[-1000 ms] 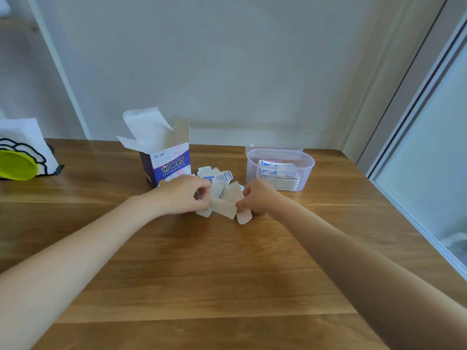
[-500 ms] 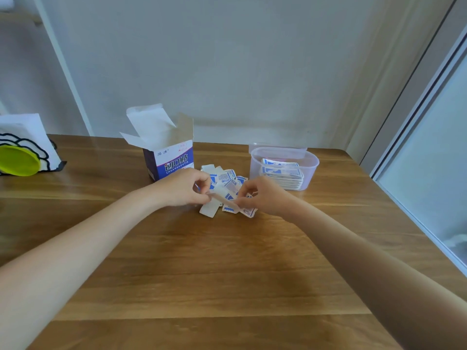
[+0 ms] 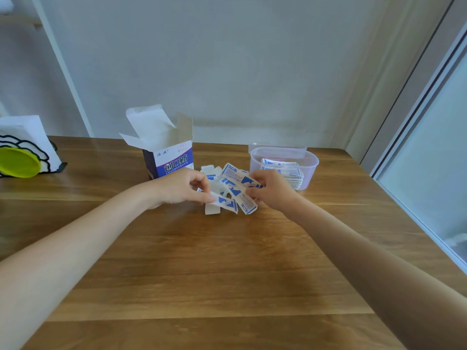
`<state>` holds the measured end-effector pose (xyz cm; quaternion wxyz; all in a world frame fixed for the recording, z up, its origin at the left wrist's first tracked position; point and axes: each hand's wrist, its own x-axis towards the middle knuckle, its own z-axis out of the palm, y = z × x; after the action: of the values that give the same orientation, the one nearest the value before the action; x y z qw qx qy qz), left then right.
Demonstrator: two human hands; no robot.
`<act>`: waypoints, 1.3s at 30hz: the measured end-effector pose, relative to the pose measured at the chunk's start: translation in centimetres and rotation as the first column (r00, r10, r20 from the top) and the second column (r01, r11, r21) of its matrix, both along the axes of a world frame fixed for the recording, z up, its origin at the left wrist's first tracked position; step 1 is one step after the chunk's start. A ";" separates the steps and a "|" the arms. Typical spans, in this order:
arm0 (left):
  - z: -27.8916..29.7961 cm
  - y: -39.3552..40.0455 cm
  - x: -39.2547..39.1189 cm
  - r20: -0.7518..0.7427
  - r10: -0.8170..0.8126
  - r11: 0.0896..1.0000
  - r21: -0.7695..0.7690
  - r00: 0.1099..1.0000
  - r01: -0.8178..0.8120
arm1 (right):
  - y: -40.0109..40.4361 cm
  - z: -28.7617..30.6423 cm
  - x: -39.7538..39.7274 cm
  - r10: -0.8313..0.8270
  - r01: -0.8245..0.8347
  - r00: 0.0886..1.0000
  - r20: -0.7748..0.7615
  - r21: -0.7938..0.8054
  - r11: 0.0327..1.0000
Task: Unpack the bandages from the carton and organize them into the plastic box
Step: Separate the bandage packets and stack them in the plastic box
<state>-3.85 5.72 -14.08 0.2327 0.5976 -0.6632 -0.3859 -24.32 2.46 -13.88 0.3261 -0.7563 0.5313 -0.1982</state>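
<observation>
A blue and white carton (image 3: pixel 169 157) stands on the wooden table with its top flaps open. Just right of it lies a loose pile of wrapped bandages (image 3: pixel 228 188), printed blue on white. My left hand (image 3: pixel 180 188) pinches the left end of one bandage at the pile's front. My right hand (image 3: pixel 271 189) grips several bandages at the pile's right side, their printed faces up. Behind my right hand stands the clear plastic box (image 3: pixel 307 160), holding a flat stack of bandages.
A white holder with a yellow-green disc (image 3: pixel 19 161) stands at the table's far left. A wall runs close behind the table. A window frame borders the right edge. Bare wood (image 3: pixel 214 274) stretches between my forearms toward me.
The bandages in my hands have been turned from their plain beige side to their printed blue side. Both hands have stayed over the pile, lifting the strips a little.
</observation>
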 end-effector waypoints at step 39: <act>0.3 -0.6 -3.0 -0.333 0.404 0.914 0.126 0.852 -0.384 | 0.0 1.0 0.9 -0.063 0.075 0.977 0.203 -0.050 0.996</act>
<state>-6.88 5.15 -13.77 0.4050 0.6481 -0.4632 -0.4487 -23.43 2.42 -12.93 0.3491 -0.7226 0.5157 -0.3000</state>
